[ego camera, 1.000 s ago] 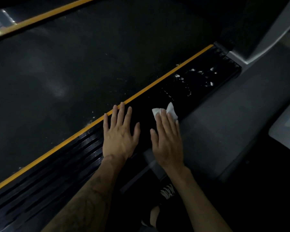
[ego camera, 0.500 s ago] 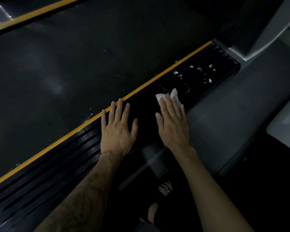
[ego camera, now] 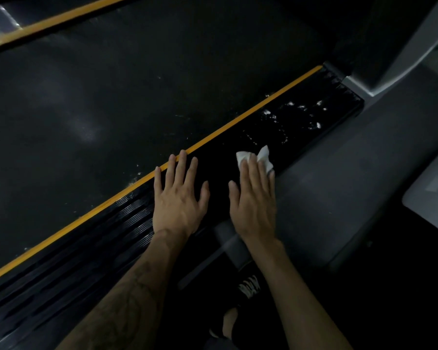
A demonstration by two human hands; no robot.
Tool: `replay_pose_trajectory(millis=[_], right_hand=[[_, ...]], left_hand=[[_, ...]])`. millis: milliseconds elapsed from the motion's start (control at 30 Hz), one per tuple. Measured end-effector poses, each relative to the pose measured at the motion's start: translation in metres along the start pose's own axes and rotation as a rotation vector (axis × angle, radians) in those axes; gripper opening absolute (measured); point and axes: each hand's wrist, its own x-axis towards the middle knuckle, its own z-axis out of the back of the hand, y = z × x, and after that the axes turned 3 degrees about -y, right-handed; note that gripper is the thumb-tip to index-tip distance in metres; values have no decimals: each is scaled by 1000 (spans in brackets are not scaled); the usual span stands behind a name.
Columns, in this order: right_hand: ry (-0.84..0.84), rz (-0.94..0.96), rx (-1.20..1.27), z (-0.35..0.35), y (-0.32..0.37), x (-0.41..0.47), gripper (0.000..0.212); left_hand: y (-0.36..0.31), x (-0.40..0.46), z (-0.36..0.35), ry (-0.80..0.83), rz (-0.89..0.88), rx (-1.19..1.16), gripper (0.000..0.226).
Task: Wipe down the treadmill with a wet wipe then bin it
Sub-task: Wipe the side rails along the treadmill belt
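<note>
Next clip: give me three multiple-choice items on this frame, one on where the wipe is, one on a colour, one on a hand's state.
1. Where is the wet wipe?
A. under the right hand on the black side rail
B. on the belt
C. in a bin

2. What colour is the stripe edging the belt?
A. white
B. yellow-orange
C. blue

3. How is the left hand?
A. clenched in a fist
B. flat, fingers spread, on the rail
C. lifted, holding a bottle

Answers: A, the wipe pokes out past the right fingertips; B, the stripe shows yellow-orange; B, the fingers lie straight.
</note>
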Motion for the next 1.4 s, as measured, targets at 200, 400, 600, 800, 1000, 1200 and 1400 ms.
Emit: replay_pose_trajectory(millis=[200, 400, 600, 800, 1000, 1200, 1400], right_hand=[[56, 140, -49, -2, -12, 27, 63], [-5, 55, -52, -5, 3, 2, 61], [78, 86, -106, 2, -13, 37, 63], [79, 91, -55, -2, 11, 26, 67], [115, 22, -85, 1, -1, 34, 71], [135, 117, -55, 0, 5, 47, 69], [123, 48, -90, 3, 7, 33, 67]], left_hand=[[-1, 2, 2, -9, -1, -19, 69], [0, 1, 1, 1, 1, -8, 70], [-2, 2, 2, 1, -4, -4, 70], [-2, 3, 1, -7, -2, -17, 70], [0, 2, 0, -6, -4, -9, 70], [-1, 5, 1, -17, 1, -15, 69], [-2, 2, 1, -3, 3, -3, 70]])
